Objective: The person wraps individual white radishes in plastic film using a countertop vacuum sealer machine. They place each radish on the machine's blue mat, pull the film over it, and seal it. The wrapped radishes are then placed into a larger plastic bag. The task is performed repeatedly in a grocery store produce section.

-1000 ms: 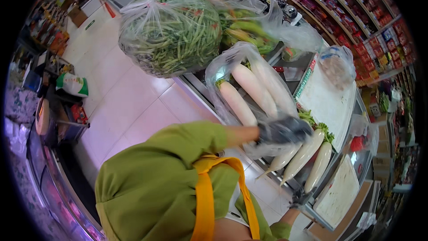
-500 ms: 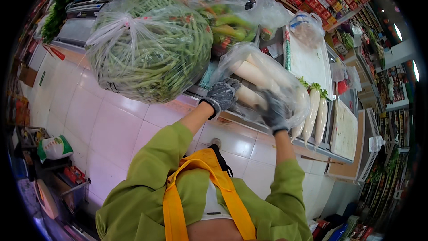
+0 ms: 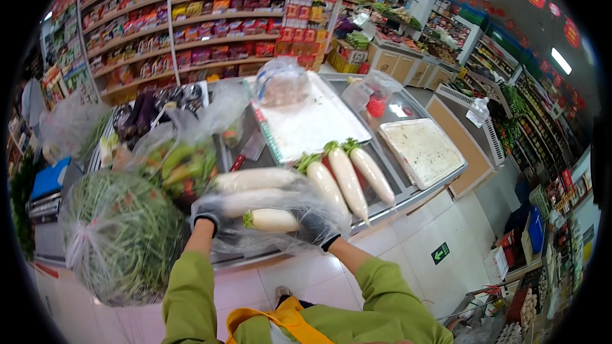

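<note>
Several white radishes lie at the front of the counter, some in a clear plastic bag (image 3: 233,239). My left hand (image 3: 208,209), in a dark grey glove, is closed on the bag's left edge, its fingertips partly covered by the film. A short white radish (image 3: 273,220) with a cut green top lies nearest me. My right hand (image 3: 315,222), gloved alike, is closed round that radish's right end, seen blurred through the plastic. Behind lie two longer white radishes (image 3: 255,179). Three leafy-topped white radishes (image 3: 347,181) lie side by side, right of my right hand.
A large bag of green beans (image 3: 121,236) bulges at the left, beside a bag of green peppers (image 3: 182,165). A knife (image 3: 248,150) with a red handle lies behind the radishes. White trays (image 3: 312,121), one bearing a bagged item, stand farther back. Snack shelves (image 3: 191,19) rise behind.
My view has swung right and up, showing more of the shelves and trays. My right hand, smeared earlier beside the bag, is now at the short radish's right end. Both hands stay at the bag.
</note>
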Tool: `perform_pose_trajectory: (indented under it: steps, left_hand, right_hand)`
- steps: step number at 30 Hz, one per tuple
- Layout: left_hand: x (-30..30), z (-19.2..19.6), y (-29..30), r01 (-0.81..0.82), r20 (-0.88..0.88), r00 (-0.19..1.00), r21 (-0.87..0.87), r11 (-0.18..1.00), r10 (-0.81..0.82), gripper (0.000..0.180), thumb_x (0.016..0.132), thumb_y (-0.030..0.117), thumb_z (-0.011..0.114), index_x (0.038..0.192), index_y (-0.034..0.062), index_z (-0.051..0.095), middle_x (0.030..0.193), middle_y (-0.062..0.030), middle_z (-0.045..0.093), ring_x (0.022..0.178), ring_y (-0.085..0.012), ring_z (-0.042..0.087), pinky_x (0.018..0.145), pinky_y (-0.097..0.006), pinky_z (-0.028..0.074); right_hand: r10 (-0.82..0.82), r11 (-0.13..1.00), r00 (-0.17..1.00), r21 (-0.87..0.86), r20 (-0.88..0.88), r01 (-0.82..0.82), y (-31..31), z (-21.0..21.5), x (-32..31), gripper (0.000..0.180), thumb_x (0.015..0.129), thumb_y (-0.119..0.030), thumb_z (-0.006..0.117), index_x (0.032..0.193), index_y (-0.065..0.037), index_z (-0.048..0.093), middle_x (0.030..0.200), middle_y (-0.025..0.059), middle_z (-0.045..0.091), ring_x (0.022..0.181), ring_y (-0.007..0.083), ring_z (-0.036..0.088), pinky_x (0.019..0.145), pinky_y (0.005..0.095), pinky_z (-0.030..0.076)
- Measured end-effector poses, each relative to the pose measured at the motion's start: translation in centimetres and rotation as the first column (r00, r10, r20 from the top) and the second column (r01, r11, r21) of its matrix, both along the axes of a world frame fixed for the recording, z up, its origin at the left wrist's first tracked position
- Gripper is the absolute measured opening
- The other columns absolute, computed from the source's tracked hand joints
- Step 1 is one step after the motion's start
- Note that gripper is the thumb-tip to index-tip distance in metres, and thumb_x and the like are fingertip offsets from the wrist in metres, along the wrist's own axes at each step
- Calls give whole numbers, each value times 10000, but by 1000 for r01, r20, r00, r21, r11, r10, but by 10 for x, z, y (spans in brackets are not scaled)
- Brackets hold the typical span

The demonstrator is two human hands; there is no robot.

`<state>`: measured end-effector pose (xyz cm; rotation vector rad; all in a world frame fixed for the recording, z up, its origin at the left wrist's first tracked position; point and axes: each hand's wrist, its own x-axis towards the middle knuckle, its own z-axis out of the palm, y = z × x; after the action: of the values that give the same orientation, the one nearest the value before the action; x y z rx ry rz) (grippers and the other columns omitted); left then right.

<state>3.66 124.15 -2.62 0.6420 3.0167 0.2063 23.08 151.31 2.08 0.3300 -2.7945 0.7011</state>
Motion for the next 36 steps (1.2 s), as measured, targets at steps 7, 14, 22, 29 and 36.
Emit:
perform_pose_trajectory:
  steps: [7, 14, 22, 29, 36]
  left_hand:
    - [6, -13, -6, -183, 185, 979, 585, 790, 89, 268, 751, 358, 664, 903, 144, 720, 930, -79, 720, 880, -292, 680, 746, -413, 536]
    - [4, 150, 28, 670, -422, 634, -118, 733, -648, 485, 690, 415, 735, 1027, 80, 642, 897, -152, 655, 836, -339, 637, 721, -450, 506]
    - [62, 278, 13, 491, -363, 685, -411, 768, -632, 397, 723, 194, 638, 1084, 35, 597, 991, -158, 628, 902, -342, 629, 754, -438, 525]
    - [167, 253, -152, -40, -138, 988, 226, 973, 73, 754, 642, 387, 838, 1261, 68, 550, 1181, -160, 616, 1115, -337, 588, 960, -421, 453]
    - [309, 161, -284, -440, 411, 893, 884, 161, 182, 746, 609, 236, 901, 1236, 12, 566, 1109, -78, 664, 1036, -183, 603, 924, -332, 478]
  right_hand:
    - [8, 982, 1000, -188, 18, -5, 25, -7, -10, 541, 682, -329, 797, 1131, -78, 628, 1067, 197, 651, 996, 378, 607, 890, 438, 468]
    - [67, 954, 972, -299, 223, 3, 48, -12, -29, 915, 675, -472, 812, 1370, -12, 438, 1321, 209, 510, 1231, 338, 474, 1054, 422, 361]
    - [302, 277, 898, -930, 321, 240, 102, 6, -21, 685, 748, -331, 765, 1286, 6, 508, 1082, 56, 606, 947, 180, 593, 808, 330, 506]
    - [148, 770, 989, -630, 21, -102, 63, 76, -40, 678, 712, -289, 792, 1252, 15, 515, 1113, 124, 613, 971, 240, 599, 833, 359, 488]
    - [21, 986, 953, -164, 303, 30, -12, 3, -65, 710, 675, -304, 840, 1216, 25, 520, 1066, 203, 631, 958, 316, 614, 834, 412, 481]
